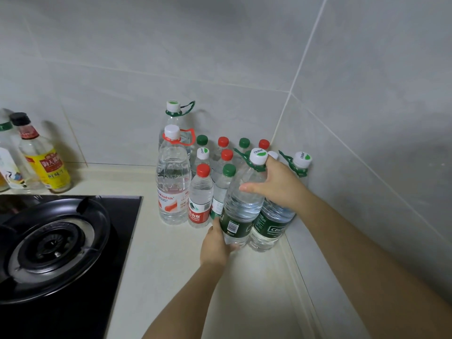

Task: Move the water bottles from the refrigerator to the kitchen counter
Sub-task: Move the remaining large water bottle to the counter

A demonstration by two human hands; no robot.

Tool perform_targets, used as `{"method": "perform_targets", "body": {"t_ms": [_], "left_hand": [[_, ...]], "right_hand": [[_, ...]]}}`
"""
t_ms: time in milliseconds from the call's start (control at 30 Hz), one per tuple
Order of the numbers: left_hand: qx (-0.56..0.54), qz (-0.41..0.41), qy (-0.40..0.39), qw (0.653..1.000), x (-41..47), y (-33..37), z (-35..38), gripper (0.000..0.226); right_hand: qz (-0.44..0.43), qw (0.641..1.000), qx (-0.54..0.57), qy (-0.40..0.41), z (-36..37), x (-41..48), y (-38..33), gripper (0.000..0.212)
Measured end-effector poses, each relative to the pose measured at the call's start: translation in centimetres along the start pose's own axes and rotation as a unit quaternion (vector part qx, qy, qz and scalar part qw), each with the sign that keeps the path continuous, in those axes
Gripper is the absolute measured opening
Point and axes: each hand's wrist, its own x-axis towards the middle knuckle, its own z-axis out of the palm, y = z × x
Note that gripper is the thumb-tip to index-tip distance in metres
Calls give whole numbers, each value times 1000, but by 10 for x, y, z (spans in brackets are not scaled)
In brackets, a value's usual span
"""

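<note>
A large clear water bottle [242, 204] with a dark green label and white cap leans over the cream kitchen counter [171, 265] near the corner. My left hand [215, 245] grips its base from below. My right hand [276, 187] grips its shoulder just under the cap. A second green-label bottle [271, 223] stands right behind it against the side wall. Several smaller bottles with red and green caps [203, 192] crowd the corner. A tall red-label bottle [173, 182] stands at the group's left, with another big bottle [174, 113] behind it.
A black gas hob [56, 243] with a round burner fills the lower left. Sauce bottles, one with a yellow label [46, 162], stand against the back wall at far left. Grey tiled walls [367, 118] meet in the corner behind the bottles.
</note>
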Motion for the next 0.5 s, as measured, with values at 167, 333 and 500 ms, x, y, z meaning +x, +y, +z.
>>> {"method": "perform_targets", "body": {"t_ms": [167,333,500], "left_hand": [[0,-3,-8,1000,0,-1,-1,88],[-4,-8,-24,1000,-2,3,-3,105],[-5,-8,-15,1000,-3,3,0,100]], "right_hand": [[-3,1000,-2,0,1,-1,1,74],[13,1000,-3,14,4,-6,2,80],[2,1000,-25,4,2,-5,1,79]]}}
